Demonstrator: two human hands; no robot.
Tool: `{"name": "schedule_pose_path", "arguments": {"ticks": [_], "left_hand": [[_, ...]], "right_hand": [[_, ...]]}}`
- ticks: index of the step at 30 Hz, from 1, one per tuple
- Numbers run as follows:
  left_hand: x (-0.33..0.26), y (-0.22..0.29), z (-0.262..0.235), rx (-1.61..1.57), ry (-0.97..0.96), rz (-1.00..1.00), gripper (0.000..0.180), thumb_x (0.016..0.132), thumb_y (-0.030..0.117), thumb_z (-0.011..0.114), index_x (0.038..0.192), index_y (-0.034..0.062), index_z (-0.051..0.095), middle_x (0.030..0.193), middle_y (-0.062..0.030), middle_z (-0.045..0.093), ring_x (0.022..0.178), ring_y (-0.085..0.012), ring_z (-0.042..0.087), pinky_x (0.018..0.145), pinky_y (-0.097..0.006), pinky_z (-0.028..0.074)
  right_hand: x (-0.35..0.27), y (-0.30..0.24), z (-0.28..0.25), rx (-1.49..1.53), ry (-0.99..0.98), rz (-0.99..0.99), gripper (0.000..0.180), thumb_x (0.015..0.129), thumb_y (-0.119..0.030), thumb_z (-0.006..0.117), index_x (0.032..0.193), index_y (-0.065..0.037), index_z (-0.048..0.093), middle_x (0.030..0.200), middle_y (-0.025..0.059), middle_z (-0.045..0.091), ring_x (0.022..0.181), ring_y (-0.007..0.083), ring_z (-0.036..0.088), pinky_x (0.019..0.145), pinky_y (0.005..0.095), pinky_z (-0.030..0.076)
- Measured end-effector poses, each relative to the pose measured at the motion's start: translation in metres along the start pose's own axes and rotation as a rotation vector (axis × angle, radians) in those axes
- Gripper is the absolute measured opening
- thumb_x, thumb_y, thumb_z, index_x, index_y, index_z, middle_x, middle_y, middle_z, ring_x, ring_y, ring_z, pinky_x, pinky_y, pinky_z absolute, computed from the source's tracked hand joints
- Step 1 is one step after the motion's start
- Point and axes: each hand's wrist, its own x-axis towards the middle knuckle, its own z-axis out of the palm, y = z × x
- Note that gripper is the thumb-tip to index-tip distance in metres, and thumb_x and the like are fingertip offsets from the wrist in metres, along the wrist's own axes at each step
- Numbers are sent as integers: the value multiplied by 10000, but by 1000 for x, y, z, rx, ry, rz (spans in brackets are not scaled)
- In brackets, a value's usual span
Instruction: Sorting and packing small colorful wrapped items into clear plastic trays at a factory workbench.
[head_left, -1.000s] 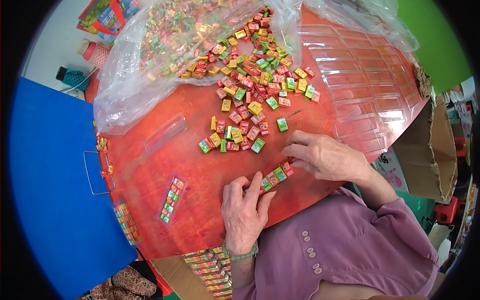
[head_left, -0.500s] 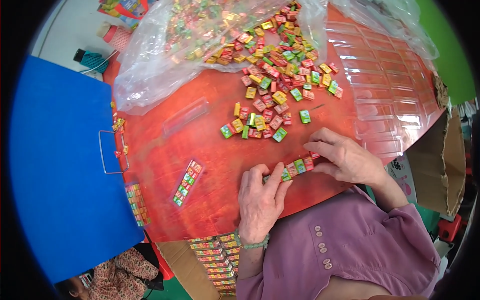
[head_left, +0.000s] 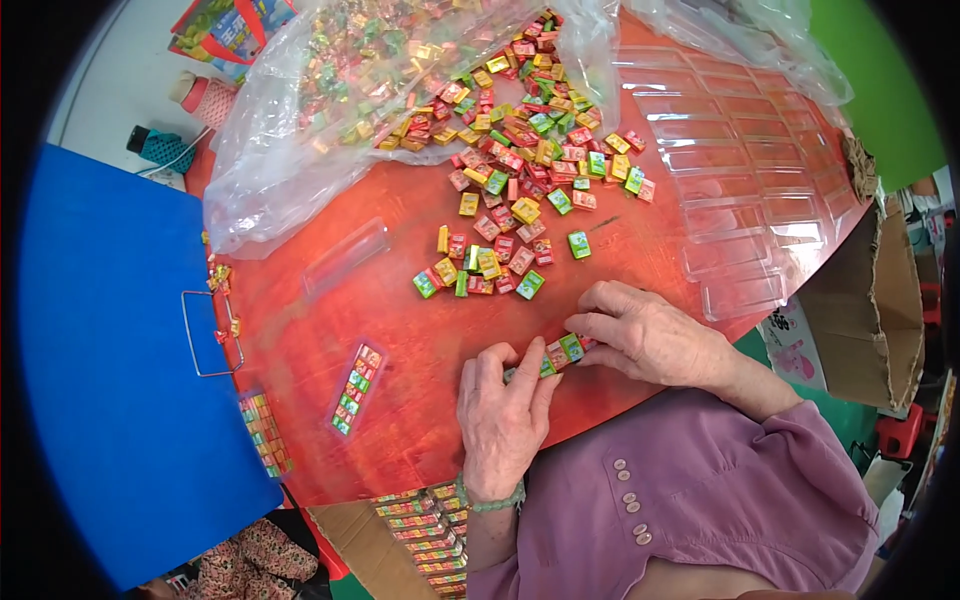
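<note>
A short row of small wrapped candies [head_left: 559,354], green, pink and red, lies near the table's front edge between my hands. My left hand [head_left: 503,412] is closed over the row's left end, thumb and fingers against its sides. At the right end, the bent fingers of my right hand [head_left: 648,335] pinch the row and cover its last pieces. Beyond my hands spreads a loose pile of wrapped candies [head_left: 525,210] in red, yellow, green and pink. To the left rests a narrow clear tray [head_left: 357,388] filled with a row of the same candies.
A large clear plastic bag [head_left: 270,170] of candies stands at the back. Clear moulded trays [head_left: 735,210] lie at the right; one empty tray [head_left: 345,258] lies left. Filled packs [head_left: 264,433] stand at the left edge. A cardboard box [head_left: 370,545] of packs sits below the table.
My right hand has moved in toward my left, and its fingers now cover the red candies at the row's right end. The whole view has shifted slightly.
</note>
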Motion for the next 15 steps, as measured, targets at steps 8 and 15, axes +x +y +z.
{"name": "schedule_pose_path", "arguments": {"ticks": [8,15], "left_hand": [[-3,1,1,20,37,12,374,811,119,821,1171,58,741,1004,-82,585,854,-284,567,727,-416,508],[5,-17,-37,77,125,-49,327,804,84,811,1124,58,749,975,-97,588,870,-294,585,742,-410,509]], "right_hand": [[-2,-3,12,-116,36,-68,364,824,-161,803,1134,-31,662,1097,112,599,1006,298,606,876,411,540],[46,-22,10,-94,9,-146,316,877,-173,752,1141,-38,641,1048,122,569,991,315,595,882,426,521]]}}
